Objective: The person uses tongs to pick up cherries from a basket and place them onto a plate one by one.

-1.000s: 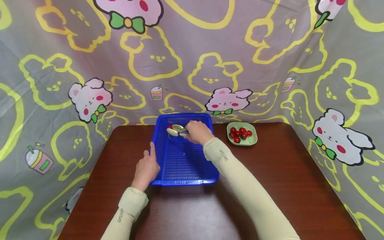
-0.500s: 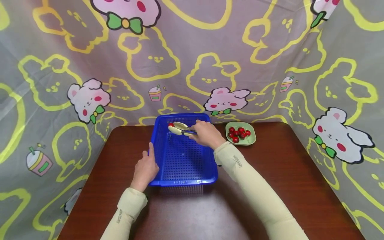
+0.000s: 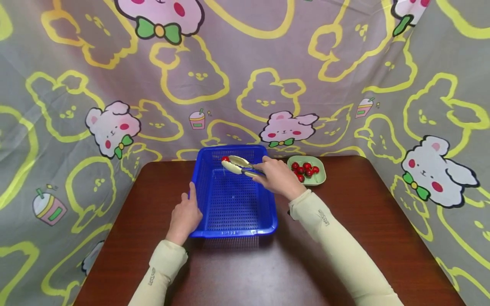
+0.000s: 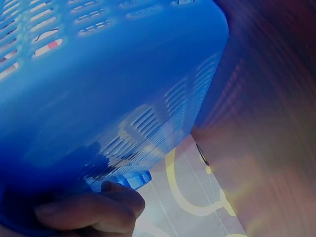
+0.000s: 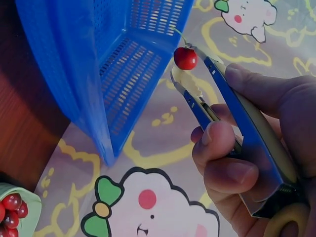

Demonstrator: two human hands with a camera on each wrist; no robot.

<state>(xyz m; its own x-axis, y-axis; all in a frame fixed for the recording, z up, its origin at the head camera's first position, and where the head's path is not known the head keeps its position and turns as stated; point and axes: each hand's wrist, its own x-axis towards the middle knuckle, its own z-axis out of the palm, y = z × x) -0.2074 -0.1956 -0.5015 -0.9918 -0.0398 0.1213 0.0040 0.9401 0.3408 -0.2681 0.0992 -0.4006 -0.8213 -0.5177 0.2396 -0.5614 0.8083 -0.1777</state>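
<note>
My left hand [image 3: 185, 217] grips the left rim of a blue perforated plastic basket [image 3: 234, 233]; in the left wrist view its curled fingers [image 4: 98, 213] show at the basket's edge. A pair of metal tongs [image 3: 232, 167] with cream tips is held in my right hand [image 3: 281, 177]. Between the tong tips sits one red cherry [image 5: 185, 59], its stem pointing up and away in the right wrist view. Tongs and cherry are over the far part of the basket. Thumb and fingers of the right hand press the tong arms [image 5: 232, 106] from both sides.
To the basket's right, a small pale green dish [image 3: 323, 173] holds several red cherries [image 3: 301, 171] with stems. Everything stands on a dark reddish-brown wooden table [image 3: 360, 221]. A patterned cloth [image 3: 229, 106] hangs around the back and sides.
My right hand has moved to the right and slightly nearer, carrying the tongs and cherry away from the basket's left wall. The left hand keeps its hold on the rim.
</note>
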